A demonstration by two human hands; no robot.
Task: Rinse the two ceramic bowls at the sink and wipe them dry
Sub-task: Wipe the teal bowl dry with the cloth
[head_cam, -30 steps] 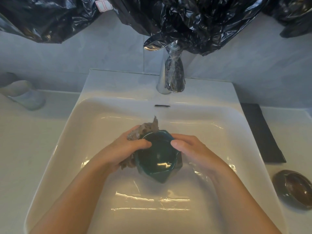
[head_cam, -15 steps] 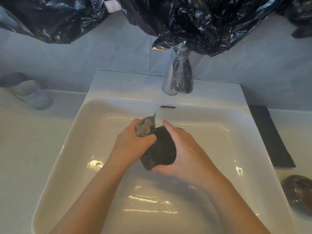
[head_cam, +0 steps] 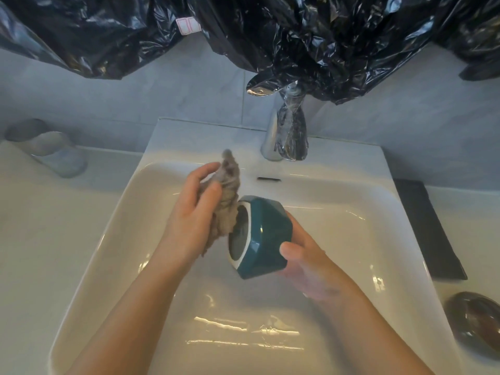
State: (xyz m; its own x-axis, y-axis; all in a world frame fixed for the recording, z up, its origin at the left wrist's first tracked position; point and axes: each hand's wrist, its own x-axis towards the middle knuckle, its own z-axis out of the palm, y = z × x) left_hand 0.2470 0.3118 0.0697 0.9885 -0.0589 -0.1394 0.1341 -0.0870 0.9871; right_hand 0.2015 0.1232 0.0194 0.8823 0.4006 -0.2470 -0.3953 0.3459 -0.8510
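While over sink [head_cam: 351, 212], cloth [head_cam: 228, 204] against teal bowl [head_cam: 266, 239]; brown bowl [head_cam: 476, 320] right, plastic [head_cam: 324, 36] above.

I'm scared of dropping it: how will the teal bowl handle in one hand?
The teal bowl looks glossy, so probably slippery. Its faceted walls may give the right hand some purchase. Being ceramic, held above the hard sink, it would likely chip if dropped.

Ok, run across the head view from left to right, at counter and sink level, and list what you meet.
Glass cup → left hand → cloth it grips → teal bowl → right hand holding that bowl → black mat → brown bowl.
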